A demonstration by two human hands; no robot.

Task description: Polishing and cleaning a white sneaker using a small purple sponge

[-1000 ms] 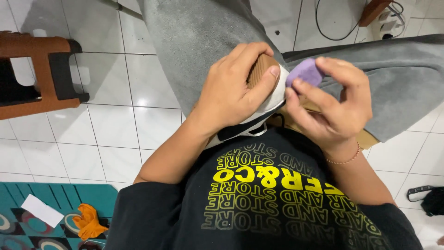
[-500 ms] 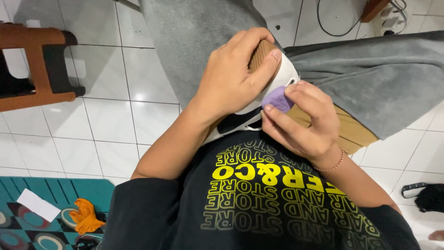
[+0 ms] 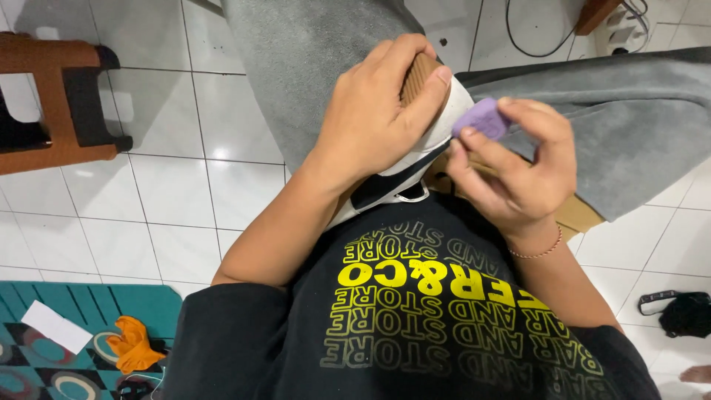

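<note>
While sitting over the white tiled floor [image 3: 170, 185], the person is working in their own lap, so nothing here is resting on a table. Starting from the left, a wooden chair [image 3: 55, 104] is standing on the tiles at the far left edge of the floor, and a patterned teal mat [image 3: 44, 348] is lying in the near left corner with a white slip of paper [image 3: 55, 326] and an orange glove [image 3: 133, 344] on it. Moving across, the left hand [image 3: 378, 111] is clenching around a white shoe [image 3: 415, 155], fingers wrapped over its ribbed brown sole, seemingly to keep the shoe steady and its side turned up toward the other hand. The shoe is sitting between the knees, against the black printed shirt [image 3: 415, 311] and above the grey trousers [image 3: 311, 59]. Just to the right, the right hand [image 3: 518, 170] is pinching a small purple block [image 3: 483, 118] at its fingertips, holding it right by the shoe's white edge, probably so one corner can meet the surface. Something tan and flat is lying under that hand, though I cannot tell what it is. Farther right, a dark bundle [image 3: 685, 311] is lying on the tiles.
</note>
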